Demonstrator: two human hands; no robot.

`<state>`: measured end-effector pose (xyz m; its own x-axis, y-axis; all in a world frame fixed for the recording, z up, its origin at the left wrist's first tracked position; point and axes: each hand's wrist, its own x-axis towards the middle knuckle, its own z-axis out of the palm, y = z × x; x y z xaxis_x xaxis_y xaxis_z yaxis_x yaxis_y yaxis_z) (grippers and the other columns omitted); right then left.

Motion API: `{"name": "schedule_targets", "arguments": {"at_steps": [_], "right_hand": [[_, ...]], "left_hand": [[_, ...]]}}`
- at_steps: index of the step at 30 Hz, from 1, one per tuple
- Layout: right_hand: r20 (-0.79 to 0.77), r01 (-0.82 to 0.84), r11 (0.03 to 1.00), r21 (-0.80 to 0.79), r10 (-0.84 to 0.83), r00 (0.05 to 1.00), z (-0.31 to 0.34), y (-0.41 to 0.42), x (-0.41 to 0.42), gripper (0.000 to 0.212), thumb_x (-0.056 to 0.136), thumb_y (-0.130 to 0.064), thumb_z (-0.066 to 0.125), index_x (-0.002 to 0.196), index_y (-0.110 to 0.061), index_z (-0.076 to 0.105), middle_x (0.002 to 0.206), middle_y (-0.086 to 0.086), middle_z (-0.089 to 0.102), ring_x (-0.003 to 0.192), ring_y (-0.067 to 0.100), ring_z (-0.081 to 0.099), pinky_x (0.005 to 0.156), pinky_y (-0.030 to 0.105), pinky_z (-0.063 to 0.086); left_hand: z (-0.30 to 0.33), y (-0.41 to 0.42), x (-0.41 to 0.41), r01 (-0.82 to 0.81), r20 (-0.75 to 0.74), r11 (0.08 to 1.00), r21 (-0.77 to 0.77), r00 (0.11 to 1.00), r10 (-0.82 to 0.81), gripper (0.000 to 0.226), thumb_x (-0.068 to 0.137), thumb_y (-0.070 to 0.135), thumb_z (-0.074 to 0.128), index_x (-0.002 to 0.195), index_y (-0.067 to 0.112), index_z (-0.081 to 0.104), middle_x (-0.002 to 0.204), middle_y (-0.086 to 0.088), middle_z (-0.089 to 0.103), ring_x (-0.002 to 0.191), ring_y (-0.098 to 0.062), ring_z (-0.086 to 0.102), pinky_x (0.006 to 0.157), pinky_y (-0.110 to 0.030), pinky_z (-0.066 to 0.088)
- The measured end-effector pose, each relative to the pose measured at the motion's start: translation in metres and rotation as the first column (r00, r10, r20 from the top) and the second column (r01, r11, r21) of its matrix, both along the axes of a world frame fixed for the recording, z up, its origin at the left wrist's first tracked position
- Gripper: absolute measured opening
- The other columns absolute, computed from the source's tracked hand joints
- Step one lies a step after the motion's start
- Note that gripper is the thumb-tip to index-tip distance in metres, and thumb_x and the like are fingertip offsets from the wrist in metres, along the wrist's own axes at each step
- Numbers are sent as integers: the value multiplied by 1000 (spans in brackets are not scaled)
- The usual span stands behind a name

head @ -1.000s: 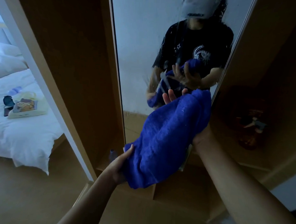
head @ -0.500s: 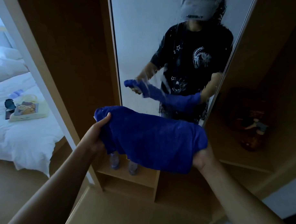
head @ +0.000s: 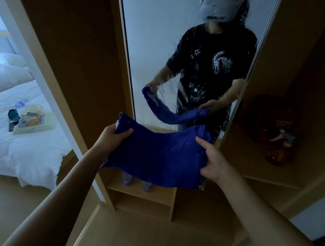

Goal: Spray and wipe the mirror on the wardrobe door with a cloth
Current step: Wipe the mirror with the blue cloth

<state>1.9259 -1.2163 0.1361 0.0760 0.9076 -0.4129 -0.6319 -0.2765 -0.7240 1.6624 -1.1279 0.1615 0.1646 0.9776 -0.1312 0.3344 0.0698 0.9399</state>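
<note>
- The blue cloth (head: 157, 155) hangs spread between both hands, in front of the lower part of the mirror (head: 160, 49) and apart from the glass.
- The left hand (head: 111, 137) has its grip closed on the cloth's upper left corner, thumb on top.
- The right hand (head: 212, 159) pinches the cloth's right edge, thumb on the front.
- Spray droplets and streaks cover the mirror.
- Two small bottles (head: 137, 182) stand on the low shelf (head: 155, 194) beneath the cloth.
- A bed (head: 28, 145) with a pale bag (head: 32, 120) lies to the left.
</note>
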Motion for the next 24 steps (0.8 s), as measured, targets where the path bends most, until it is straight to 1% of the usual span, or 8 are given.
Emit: {"name": "schedule_targets", "arguments": {"at_steps": [6, 9, 14, 17, 18, 20, 22, 24], "right_hand": [[-83, -53, 997, 53, 57, 995, 1, 12, -41, 45, 97, -51, 44, 112, -17, 69, 107, 12, 73, 103, 29, 65, 85, 44, 48], [-107, -63, 982, 178, 83, 991, 2, 10, -49, 54, 92, -61, 45, 126, -24, 63, 123, 8, 67, 113, 27, 63, 99, 47, 46], [-9, 4, 977, 215, -2, 1000, 7, -1, -46, 54, 89, -57, 50, 133, -25, 53, 119, -9, 59, 109, 11, 58, 89, 31, 47], [-65, 81, 965, 251, -66, 996, 7, -7, -37, 40, 92, -51, 51, 112, -21, 68, 114, 3, 69, 97, 18, 68, 83, 37, 56], [-117, 96, 956, 277, -65, 991, 8, -9, -35, 43, 94, -48, 48, 108, -17, 73, 113, 9, 70, 97, 23, 69, 84, 40, 55], [-194, 99, 937, 335, -34, 980, 11, -15, -31, 53, 98, -49, 37, 109, -13, 75, 117, 14, 68, 101, 26, 69, 85, 40, 56], [-211, 105, 930, 353, -30, 977, 13, -17, -29, 58, 99, -53, 30, 121, -14, 67, 124, 12, 66, 110, 27, 66, 91, 41, 53], [-174, 115, 922, 369, -53, 983, 22, -18, -32, 58, 98, -55, 30, 130, -17, 59, 127, 10, 64, 115, 27, 63, 97, 43, 47]], "left_hand": [[11, -32, 71, 178, -280, 939, 294, 955, -93, 16, 97, 31, 54, 109, 21, 58, 104, 2, 67, 93, -21, 64, 88, -47, 53], [13, -55, 112, 326, -505, 911, 253, 847, -163, 35, 101, 37, 38, 127, 15, 45, 117, -5, 61, 104, -28, 61, 89, -46, 50], [29, -72, 134, 574, -521, 819, 23, 706, -480, 55, 107, 28, 19, 155, 8, 2, 163, -15, -1, 150, -30, -4, 121, -47, 4], [36, -72, 131, 531, -414, 847, 20, 776, -476, 51, 106, 39, 21, 146, 13, 38, 151, -11, 40, 140, -25, 34, 114, -41, 27], [37, -72, 127, 507, -432, 857, 88, 795, -426, 50, 106, 43, 22, 126, 13, 57, 123, -10, 61, 115, -24, 56, 98, -38, 41], [33, -68, 118, 376, -456, 880, 291, 863, -218, 52, 104, 47, 27, 94, 10, 62, 76, -4, 61, 67, -17, 58, 66, -33, 47], [22, -61, 113, 218, -409, 854, 472, 913, -8, 41, 102, 44, 35, 115, 16, 62, 94, -4, 66, 78, -16, 62, 69, -33, 54], [13, -62, 114, 160, -284, 876, 454, 959, -28, 48, 100, 50, 39, 140, 25, 45, 133, -3, 55, 115, -22, 57, 95, -42, 50]]}}
